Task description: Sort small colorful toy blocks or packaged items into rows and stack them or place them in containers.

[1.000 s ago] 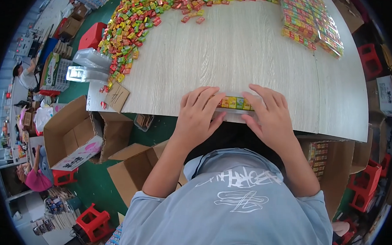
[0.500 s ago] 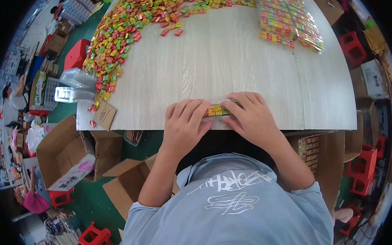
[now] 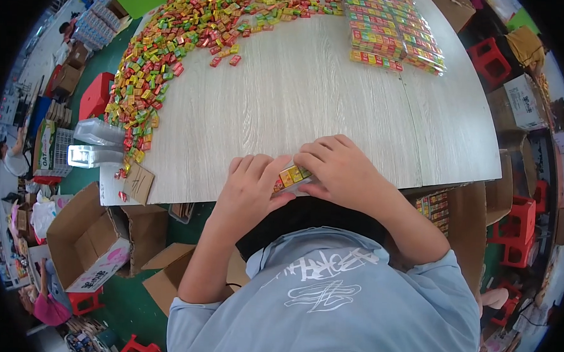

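Between my two hands, close to the table's near edge, sits a narrow clear plastic box [image 3: 293, 188] with a row of small red, yellow and green wrapped candies [image 3: 291, 174] in it. My left hand [image 3: 250, 186] grips its left end, fingers curled over the far side and thumb at the near side. My right hand [image 3: 336, 169] is closed round the right end, covering that part of the row. The box is tilted, its right end farther from me. How many candies lie under my fingers is hidden.
A big heap of wrapped candies [image 3: 168, 51] spreads over the table's far left. Clear stacked plastic boxes [image 3: 98, 144] and a cardboard piece [image 3: 138, 183] lie at the left edge. Filled clear packs [image 3: 395, 33] stand far right. Open cartons [image 3: 87, 230] flank the table below.
My hands have drawn closer together, and the box between them has turned from nearly level to slanted. The whole view has shifted slightly, so the table appears farther left.
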Demonstrator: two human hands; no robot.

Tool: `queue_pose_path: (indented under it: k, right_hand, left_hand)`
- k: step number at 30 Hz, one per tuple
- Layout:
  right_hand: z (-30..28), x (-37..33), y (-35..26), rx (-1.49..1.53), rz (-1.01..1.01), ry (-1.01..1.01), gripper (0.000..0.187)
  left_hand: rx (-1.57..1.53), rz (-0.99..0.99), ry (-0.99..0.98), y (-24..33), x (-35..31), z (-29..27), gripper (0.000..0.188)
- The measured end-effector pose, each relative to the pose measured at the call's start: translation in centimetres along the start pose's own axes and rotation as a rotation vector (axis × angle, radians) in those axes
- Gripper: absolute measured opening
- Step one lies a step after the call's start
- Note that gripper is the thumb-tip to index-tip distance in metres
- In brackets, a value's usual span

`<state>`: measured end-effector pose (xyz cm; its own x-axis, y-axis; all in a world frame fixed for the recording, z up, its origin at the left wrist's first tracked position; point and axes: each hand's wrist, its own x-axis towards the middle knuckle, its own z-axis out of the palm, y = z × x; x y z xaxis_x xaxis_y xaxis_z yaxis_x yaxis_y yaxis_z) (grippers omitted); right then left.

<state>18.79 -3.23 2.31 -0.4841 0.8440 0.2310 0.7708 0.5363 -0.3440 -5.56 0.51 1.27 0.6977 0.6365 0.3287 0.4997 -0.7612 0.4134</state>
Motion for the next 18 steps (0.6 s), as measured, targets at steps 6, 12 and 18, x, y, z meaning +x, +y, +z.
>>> queue_pose_path:
  k: [6, 12, 18]
  right_hand:
    - [-0.7, 0.3, 0.2, 0.000, -0.079, 0.012, 0.046]
    - [-1.4, 0.7, 0.6, 0.018, -0.128, 0.046, 0.040]
    - [-3.0, 1.1, 0.9, 0.073, -0.158, -0.005, 0.031]
  left_hand:
    - [-0.093, -0.041, -0.043, -0.6, 0.1, -0.9, 0.071]
    - [-0.121, -0.036, 0.049, -1.3, 0.3, -0.9, 0.070]
    - [-0.060, 0.076, 0.081, -1.3, 0.7, -2.6, 0.052]
